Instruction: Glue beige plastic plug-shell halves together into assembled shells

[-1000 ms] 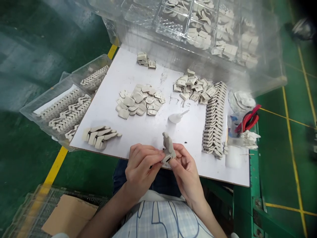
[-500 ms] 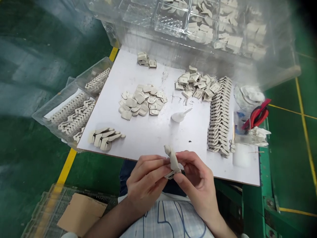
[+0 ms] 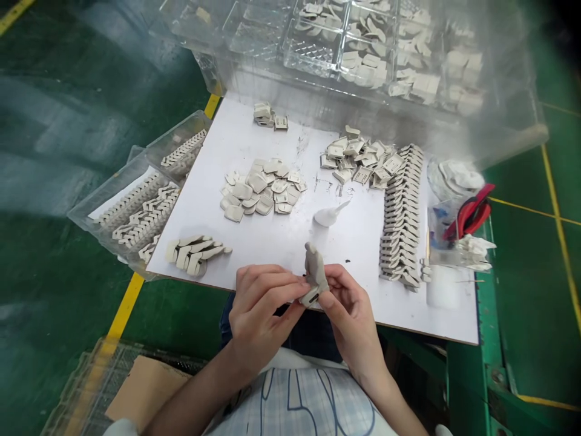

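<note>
Between both hands, at the front edge of the white board (image 3: pixel 267 248), is a small off-white plastic seat-shaped piece (image 3: pixel 314 269) with a tall back and a dark slot low on its front. My left hand (image 3: pixel 265 309) pinches it from the left with the fingertips. From the right, my right hand (image 3: pixel 351 318) grips its lower edge between thumb and fingers. Left of the hands, a short row of joined seat pieces (image 3: pixel 193 254) lies on the board. Beyond the hands stands a small white squeeze bottle (image 3: pixel 325 217) with a thin tip.
Flat rounded parts (image 3: pixel 263 188) lie mid-board, slotted base parts (image 3: pixel 361 157) behind. A long stacked row (image 3: pixel 402 218) runs along the right. Red-handled pliers (image 3: pixel 469 212) lie at the right edge. A clear compartment tray (image 3: pixel 313 75) overhangs the back; a filled clear bin (image 3: pixel 82 209) sits left.
Both hands have lifted slightly away from my body with the seat piece. The piece has turned, so its broad back and the slot at its base show more.
</note>
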`<state>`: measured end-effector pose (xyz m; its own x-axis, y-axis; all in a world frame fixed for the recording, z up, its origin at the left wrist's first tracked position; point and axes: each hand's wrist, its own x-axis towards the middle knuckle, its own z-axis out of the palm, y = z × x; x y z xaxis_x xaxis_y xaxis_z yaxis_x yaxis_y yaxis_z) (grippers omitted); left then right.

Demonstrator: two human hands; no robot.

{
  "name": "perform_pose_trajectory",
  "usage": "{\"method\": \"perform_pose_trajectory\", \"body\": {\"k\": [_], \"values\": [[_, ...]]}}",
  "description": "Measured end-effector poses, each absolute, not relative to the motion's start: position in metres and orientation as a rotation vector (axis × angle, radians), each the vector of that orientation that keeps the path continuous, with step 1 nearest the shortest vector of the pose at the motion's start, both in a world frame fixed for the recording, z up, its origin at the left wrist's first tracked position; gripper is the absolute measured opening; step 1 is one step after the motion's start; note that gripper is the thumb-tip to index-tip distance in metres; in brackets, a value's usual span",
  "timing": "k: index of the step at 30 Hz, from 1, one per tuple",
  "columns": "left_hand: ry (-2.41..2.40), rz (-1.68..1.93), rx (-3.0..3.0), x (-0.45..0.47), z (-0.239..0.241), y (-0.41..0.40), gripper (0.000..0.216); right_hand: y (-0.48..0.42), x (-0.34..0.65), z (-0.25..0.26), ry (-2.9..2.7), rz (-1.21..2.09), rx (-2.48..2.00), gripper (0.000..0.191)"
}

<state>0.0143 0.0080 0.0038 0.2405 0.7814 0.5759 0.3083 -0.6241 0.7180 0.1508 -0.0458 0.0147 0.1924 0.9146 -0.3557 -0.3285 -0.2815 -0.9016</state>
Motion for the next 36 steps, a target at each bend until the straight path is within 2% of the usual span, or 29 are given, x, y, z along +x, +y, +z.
{"method": "perform_pose_trajectory", "body": {"k": [9,13,16,20,23,27,31,36], "values": [[0.909,1.286,2.063,0.017,0.008,0.015,0.020,-0.051,0.160,0.010,-0.710,1.317,-1.334,0.030],[0.812,1.137,2.032,0.007,0.012,0.015,0.032,-0.052,0.162,0.007,-0.764,1.277,-1.320,0.027],[0.796,1.018,1.791,-0.008,0.013,0.009,0.036,-0.051,0.160,0.004,-0.884,1.265,-1.298,0.025],[0.922,0.857,1.329,-0.026,0.016,0.002,0.034,-0.045,0.151,0.000,-1.271,1.124,-1.230,0.033],[0.981,0.894,1.152,-0.035,0.015,-0.003,0.028,-0.042,0.145,0.000,-1.487,0.964,-1.255,0.044],[1.299,1.115,1.454,-0.046,0.005,-0.007,0.014,-0.043,0.144,-0.002,-1.472,0.906,-1.317,0.048],[1.650,1.234,1.978,-0.057,-0.011,-0.002,0.027,-0.044,0.149,-0.007,-1.375,0.949,-1.320,0.043],[1.860,1.280,2.208,-0.063,-0.027,0.008,0.020,-0.045,0.153,-0.011,-1.314,0.949,-1.313,0.040]]}}
